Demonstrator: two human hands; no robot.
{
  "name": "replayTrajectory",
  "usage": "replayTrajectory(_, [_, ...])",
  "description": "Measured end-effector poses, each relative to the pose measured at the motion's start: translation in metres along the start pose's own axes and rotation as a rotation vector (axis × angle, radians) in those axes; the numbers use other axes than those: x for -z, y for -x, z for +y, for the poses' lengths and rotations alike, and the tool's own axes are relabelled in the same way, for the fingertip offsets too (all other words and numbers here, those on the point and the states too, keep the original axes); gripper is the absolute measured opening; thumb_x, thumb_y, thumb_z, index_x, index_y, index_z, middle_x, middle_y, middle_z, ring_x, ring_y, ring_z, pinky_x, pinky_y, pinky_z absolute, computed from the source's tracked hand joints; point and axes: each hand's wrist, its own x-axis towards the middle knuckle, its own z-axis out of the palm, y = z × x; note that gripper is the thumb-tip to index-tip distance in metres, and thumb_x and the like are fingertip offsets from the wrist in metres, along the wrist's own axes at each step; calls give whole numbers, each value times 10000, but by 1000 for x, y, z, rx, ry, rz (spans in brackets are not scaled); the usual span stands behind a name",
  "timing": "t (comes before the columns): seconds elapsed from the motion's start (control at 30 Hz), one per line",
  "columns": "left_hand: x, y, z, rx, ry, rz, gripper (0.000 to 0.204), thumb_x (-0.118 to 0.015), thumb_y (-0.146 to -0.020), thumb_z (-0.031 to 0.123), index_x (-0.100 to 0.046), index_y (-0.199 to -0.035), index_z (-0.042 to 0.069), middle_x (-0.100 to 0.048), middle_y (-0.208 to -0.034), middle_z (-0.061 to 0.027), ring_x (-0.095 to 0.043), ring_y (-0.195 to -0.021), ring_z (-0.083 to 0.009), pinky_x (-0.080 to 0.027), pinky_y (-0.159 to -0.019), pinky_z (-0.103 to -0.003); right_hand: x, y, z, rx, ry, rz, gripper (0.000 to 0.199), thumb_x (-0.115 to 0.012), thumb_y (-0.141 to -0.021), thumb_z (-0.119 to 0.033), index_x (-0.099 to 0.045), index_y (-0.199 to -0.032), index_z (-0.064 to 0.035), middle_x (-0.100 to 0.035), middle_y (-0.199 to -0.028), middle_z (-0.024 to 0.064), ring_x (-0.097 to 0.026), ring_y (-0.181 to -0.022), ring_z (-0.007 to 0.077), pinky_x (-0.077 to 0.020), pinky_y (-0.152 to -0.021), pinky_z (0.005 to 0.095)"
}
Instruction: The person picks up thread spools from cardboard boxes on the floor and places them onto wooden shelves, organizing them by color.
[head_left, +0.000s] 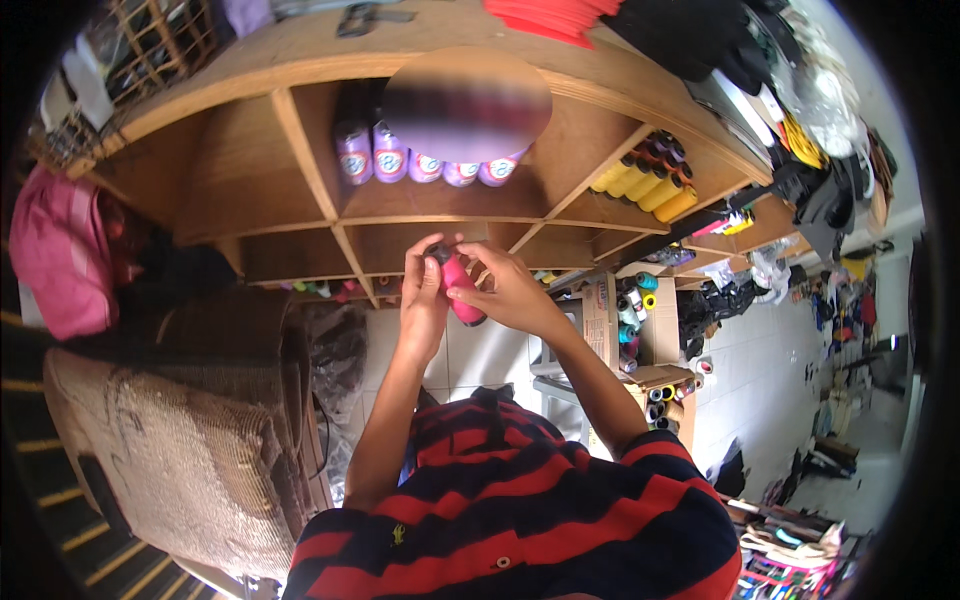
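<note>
A bright pink thread spool [464, 300] with a dark end is held tilted between my two hands, in front of the wooden shelf [420, 218]. My left hand [424, 295] is closed about its dark upper end, the thumb lying on it. From the other side, my right hand [505, 288] grips the spool, with thumb and fingers bent against it. Standing in the shelf's middle compartment is a row of lilac thread spools [390, 155], partly behind a blurred patch. Yellow thread spools [655, 185] lie stacked in the compartment to the right.
On the right, a cardboard box [655, 330] holds spools of several colours, with another open box [678, 400] of spools nearer me. A brown woven sack [180, 450] stands at left, below a pink bag [65, 250]. Red fabric [550, 15] lies on the shelf top.
</note>
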Motion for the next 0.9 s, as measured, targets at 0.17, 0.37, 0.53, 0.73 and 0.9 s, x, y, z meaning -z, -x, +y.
replayTrajectory(0.17, [-19, -13, -12, -15, -91, -151, 418, -358, -1033, 283, -317, -1403, 93, -394, -1424, -140, -403, -1290, -258, -342, -1061, -405, 30, 3, -2, -157, 9, 43, 514, -734, -755, -141, -532, -1193, 35, -598, -1120, 154, -614, -899, 194, -518, -704, 312])
replayTrajectory(0.37, [-7, -9, -27, 105, -216, -124, 475, -346, -1030, 345, -305, -1425, 84, -406, -1419, -157, -418, -1287, -256, -367, -1022, -393, 85, -28, -20, 50, 140, 457, 544, -618, -775, 20, -473, -1289, -86, -641, -980, 48, -597, -835, 111, -472, -667, 250])
replayTrajectory(0.53, [17, 8, -48, 234, -227, -110, 405, -356, -1029, 313, -402, -1342, 60, -537, -1281, -143, -533, -1162, -251, -419, -941, -366, 95, -76, -24, 121, 361, 715, 426, -702, -759, -21, -484, -1125, -9, -651, -944, 153, -647, -796, 244, -507, -691, 320])
replayTrajectory(0.73, [38, 43, -61, 307, -237, -67, 348, -381, -1021, 285, -482, -1261, 54, -583, -1208, -138, -578, -1086, -240, -446, -899, -360, 70, -112, 16, 305, 124, 912, 446, -784, -738, -50, -490, -1062, 37, -690, -910, 168, -689, -849, 213, -524, -726, 294])
replayTrajectory(0.9, [52, 63, -56, 312, -249, -3, 338, -383, -1019, 275, -492, -1248, 51, -587, -1191, -137, -587, -1057, -234, -454, -887, -356, 86, -139, 19, 123, 212, 934, 373, -779, -748, -96, -568, -1016, 55, -707, -892, 138, -683, -792, 175, -513, -731, 288])
